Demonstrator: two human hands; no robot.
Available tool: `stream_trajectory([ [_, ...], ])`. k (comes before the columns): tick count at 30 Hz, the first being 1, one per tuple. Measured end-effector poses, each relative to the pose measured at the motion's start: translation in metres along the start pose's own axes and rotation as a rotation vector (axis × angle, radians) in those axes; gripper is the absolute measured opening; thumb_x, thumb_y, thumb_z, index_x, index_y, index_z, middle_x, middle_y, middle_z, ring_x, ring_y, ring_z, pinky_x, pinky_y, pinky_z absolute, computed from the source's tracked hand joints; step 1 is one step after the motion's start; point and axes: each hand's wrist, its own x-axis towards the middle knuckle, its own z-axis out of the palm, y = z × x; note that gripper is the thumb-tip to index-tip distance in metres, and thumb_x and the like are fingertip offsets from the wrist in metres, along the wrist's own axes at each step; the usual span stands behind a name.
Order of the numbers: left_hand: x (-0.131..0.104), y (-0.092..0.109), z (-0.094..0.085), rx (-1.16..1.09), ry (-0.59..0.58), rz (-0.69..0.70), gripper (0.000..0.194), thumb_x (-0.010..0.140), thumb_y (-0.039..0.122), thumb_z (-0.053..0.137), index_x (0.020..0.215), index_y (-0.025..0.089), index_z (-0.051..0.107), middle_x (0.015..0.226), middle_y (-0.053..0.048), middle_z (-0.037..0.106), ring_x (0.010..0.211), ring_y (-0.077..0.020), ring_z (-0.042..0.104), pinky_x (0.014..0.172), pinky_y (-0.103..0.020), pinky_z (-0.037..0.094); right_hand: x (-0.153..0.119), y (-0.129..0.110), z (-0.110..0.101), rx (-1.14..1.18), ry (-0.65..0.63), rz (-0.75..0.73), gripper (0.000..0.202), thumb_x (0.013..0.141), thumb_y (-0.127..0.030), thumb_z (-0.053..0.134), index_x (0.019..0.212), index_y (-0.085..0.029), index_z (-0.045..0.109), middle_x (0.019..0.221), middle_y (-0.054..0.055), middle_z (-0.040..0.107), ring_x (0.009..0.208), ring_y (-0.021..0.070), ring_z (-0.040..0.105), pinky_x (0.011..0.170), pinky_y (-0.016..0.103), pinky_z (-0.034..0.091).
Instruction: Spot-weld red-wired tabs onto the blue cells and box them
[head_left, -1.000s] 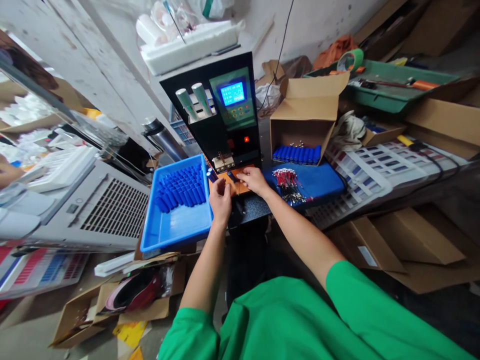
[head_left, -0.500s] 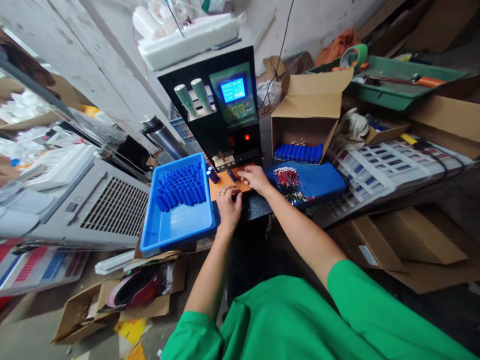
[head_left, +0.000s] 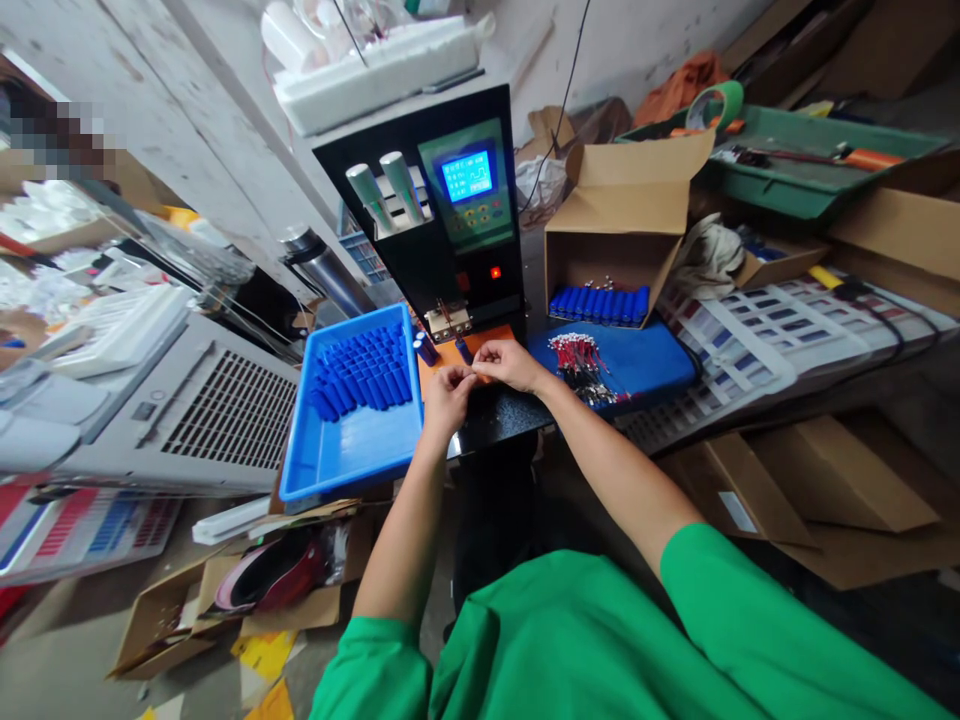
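Note:
My left hand [head_left: 448,393] and my right hand [head_left: 510,364] meet fingertip to fingertip over the front of an orange board [head_left: 486,345]. Both are closed in a pinch; whatever lies between the fingers is too small to make out. Just beyond them a dark blue cylindrical battery cell [head_left: 464,350] stands on the board below the electrodes of a black spot welder [head_left: 450,318]. Another blue cell [head_left: 426,348] is to its left. Red and black wire leads with white connectors [head_left: 574,352] lie in a bundle right of my right hand, on a blue pad [head_left: 649,365].
A blue tray [head_left: 337,462] with rows of blue cells stands to the left. An open cardboard box [head_left: 615,190] holding more cells is at the right behind the pad. Farther right are a green tray [head_left: 795,185] and a white plastic crate [head_left: 742,350].
My left hand has risen toward the board and closed its fingertips up against those of my right hand. My right hand has shifted slightly, still pinched. The cell beneath the electrodes stays there.

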Motion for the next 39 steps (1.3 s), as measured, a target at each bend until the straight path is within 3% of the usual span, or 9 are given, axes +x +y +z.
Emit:
stream_trajectory([
  [4,0.004,0.002,-0.002,-0.068,-0.052,0.012,0.018,0.075,0.034,0.073,0.071,0.018,0.066,0.063,-0.002,0.064,0.059,-0.0137,0.056,0.056,-0.026,0.044,-0.001,-0.001,0.002,-0.028,-0.018,-0.001,0.026,0.072,-0.041,0.072,0.07,-0.016,0.065,0.059,-0.002,0.06,0.055,0.0101,0.049,0.053,0.023,0.037],
  [7,-0.002,0.005,-0.002,-0.059,0.019,0.056,0.014,0.077,0.03,0.071,0.077,0.018,0.064,0.074,-0.002,0.063,0.064,-0.0135,0.058,0.061,-0.026,0.05,-0.001,-0.002,0.001,0.009,0.017,0.008,0.026,0.071,-0.041,0.073,0.068,-0.017,0.063,0.054,-0.004,0.056,0.05,0.0092,0.046,0.05,0.023,0.034],
  [11,-0.01,0.006,0.0,0.083,0.217,0.221,0.005,0.079,0.019,0.064,0.084,0.02,0.065,0.105,-0.009,0.062,0.1,-0.0211,0.062,0.087,-0.035,0.055,-0.001,-0.002,-0.002,0.159,0.117,0.065,0.027,0.07,-0.042,0.073,0.067,-0.019,0.059,0.049,-0.006,0.049,0.043,0.0076,0.04,0.044,0.022,0.029],
  [13,-0.009,0.003,0.001,0.166,0.221,0.295,0.02,0.077,0.014,0.063,0.094,0.021,0.069,0.124,-0.011,0.058,0.123,-0.0259,0.055,0.104,-0.041,0.049,-0.001,-0.001,-0.002,0.228,0.155,0.096,0.029,0.068,-0.043,0.074,0.067,-0.019,0.057,0.05,-0.006,0.05,0.042,0.0068,0.039,0.043,0.022,0.027],
  [15,-0.003,0.0,0.004,0.211,0.147,0.334,0.032,0.077,0.013,0.062,0.107,0.022,0.071,0.134,-0.012,0.055,0.131,-0.0277,0.051,0.112,-0.045,0.044,-0.001,-0.002,-0.002,0.267,0.184,0.116,0.031,0.067,-0.044,0.075,0.066,-0.02,0.056,0.051,-0.006,0.05,0.041,0.0062,0.038,0.041,0.021,0.025],
  [19,0.007,-0.004,0.01,0.22,-0.001,0.363,0.042,0.081,0.017,0.061,0.122,0.021,0.068,0.121,-0.011,0.063,0.112,-0.0246,0.062,0.103,-0.042,0.05,-0.001,-0.004,-0.001,0.285,0.218,0.122,0.034,0.067,-0.047,0.076,0.065,-0.02,0.055,0.049,-0.007,0.047,0.04,0.0057,0.037,0.04,0.02,0.024],
  [23,0.003,-0.003,0.011,0.256,0.023,0.353,0.04,0.083,0.02,0.062,0.122,0.021,0.068,0.107,-0.01,0.065,0.094,-0.0221,0.063,0.091,-0.038,0.053,0.0,-0.002,-0.001,0.283,0.232,0.126,0.036,0.069,-0.048,0.076,0.064,-0.02,0.053,0.048,-0.007,0.047,0.04,0.0056,0.036,0.039,0.02,0.024],
  [33,-0.002,0.003,0.013,0.311,0.056,0.368,0.031,0.09,0.022,0.057,0.117,0.021,0.071,0.117,-0.012,0.064,0.103,-0.0236,0.063,0.095,-0.039,0.052,0.001,-0.001,0.002,0.299,0.245,0.094,0.035,0.068,-0.045,0.077,0.063,-0.02,0.053,0.048,-0.007,0.047,0.039,0.0049,0.036,0.039,0.02,0.024],
  [39,-0.001,0.0,0.015,0.343,0.076,0.344,0.03,0.09,0.024,0.057,0.116,0.02,0.072,0.114,-0.012,0.064,0.096,-0.0228,0.064,0.091,-0.038,0.053,0.002,0.001,0.003,0.276,0.247,0.071,0.036,0.07,-0.045,0.077,0.063,-0.019,0.054,0.047,-0.007,0.047,0.038,0.0047,0.036,0.039,0.02,0.025],
])
